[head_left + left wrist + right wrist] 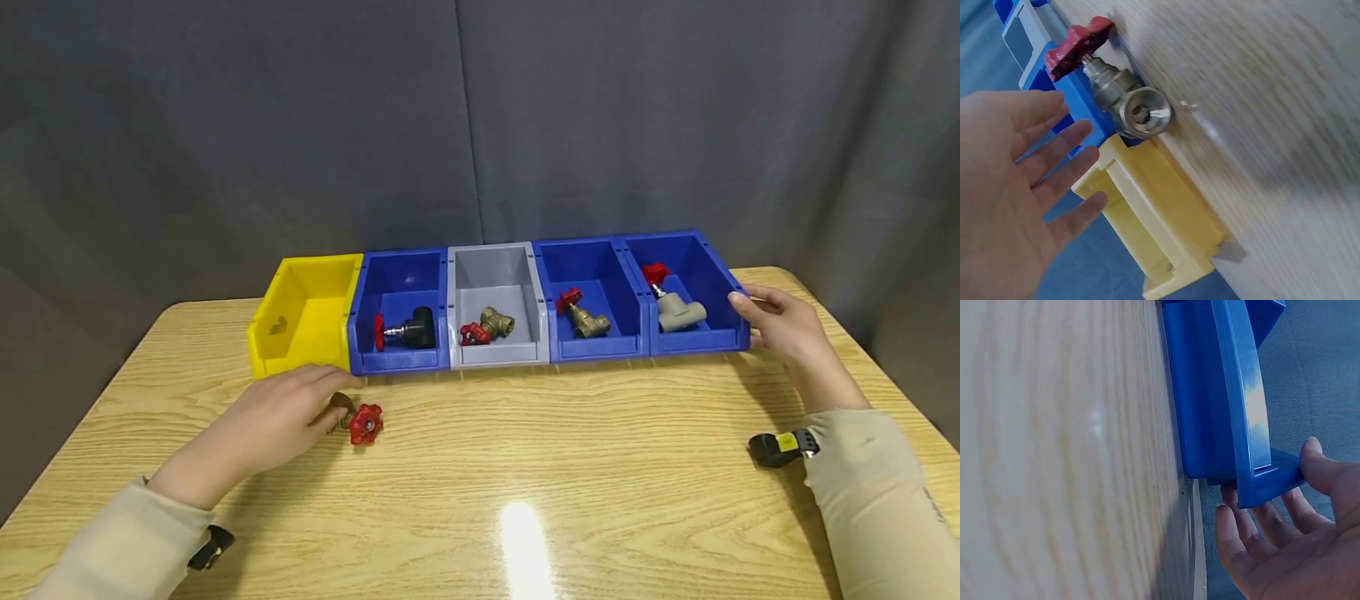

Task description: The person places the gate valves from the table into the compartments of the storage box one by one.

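Note:
A brass gate valve with a red handwheel (pixel 366 424) is on the table in front of the yellow bin (pixel 258 350). My left hand (pixel 281 421) is beside the valve and hides part of its body in the head view. In the left wrist view that hand (pixel 1029 169) has loosely extended fingers, apart from the brass valve body (pixel 1141 114). My right hand (pixel 795 337) holds the outer side of the rightmost blue bin (pixel 720 337). Its thumb lies on the rim, and the other fingers are outside the wall, as the right wrist view of the hand (pixel 1297 544) shows.
Left of that bin, a row joins two more blue bins (pixel 397 362) (pixel 600 348) and a grey bin (pixel 502 356). They hold red-wheeled valves: black (pixel 420 327), brass (pixel 497 322), another brass (pixel 588 323); a grey one (pixel 678 312) is rightmost. A dark curtain (pixel 480 125) hangs behind.

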`<state>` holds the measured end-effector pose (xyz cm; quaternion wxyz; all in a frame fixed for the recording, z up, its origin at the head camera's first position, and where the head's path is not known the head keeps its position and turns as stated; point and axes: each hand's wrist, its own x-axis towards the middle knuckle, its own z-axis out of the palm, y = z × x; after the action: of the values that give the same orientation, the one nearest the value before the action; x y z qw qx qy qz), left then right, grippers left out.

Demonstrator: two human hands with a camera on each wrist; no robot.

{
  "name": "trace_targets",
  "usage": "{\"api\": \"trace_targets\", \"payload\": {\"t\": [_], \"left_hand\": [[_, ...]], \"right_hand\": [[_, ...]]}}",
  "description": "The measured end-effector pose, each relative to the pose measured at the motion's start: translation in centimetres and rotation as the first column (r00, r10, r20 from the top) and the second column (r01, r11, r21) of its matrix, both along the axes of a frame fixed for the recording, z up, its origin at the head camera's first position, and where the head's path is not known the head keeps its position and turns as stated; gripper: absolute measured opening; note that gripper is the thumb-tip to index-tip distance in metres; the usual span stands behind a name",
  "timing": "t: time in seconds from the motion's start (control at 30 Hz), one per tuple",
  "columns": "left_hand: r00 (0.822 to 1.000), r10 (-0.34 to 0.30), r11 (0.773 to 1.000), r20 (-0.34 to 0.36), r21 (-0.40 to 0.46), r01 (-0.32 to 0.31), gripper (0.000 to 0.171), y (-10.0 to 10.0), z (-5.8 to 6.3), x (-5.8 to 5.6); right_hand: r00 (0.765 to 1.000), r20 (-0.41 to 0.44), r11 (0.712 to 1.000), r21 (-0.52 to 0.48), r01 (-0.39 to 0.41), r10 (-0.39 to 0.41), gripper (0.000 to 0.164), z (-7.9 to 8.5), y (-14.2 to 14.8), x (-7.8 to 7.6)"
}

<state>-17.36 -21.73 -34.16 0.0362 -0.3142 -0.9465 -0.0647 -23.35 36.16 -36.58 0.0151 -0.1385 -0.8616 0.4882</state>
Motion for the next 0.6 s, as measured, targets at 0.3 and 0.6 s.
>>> {"api": "trace_targets", "payload": {"t": [0.3,0.6], "left_hand": [[0.991,0.051,0.999,0.123,0.007,-0.052,0.051,-0.9,-0.8,0.0],[0.993,0.013,1.000,0.118,0.023,-0.016,0.053,-1.0,-2.1,-0.5]], "right_hand": [[1.000,0.002,1.000,0.001,0.006,-0.006,0.081,0.0,-0.1,0.0],[1.000,0.000,1.000,0.001,0.011,-0.011,0.079,0.0,-0.2,0.1]]}}
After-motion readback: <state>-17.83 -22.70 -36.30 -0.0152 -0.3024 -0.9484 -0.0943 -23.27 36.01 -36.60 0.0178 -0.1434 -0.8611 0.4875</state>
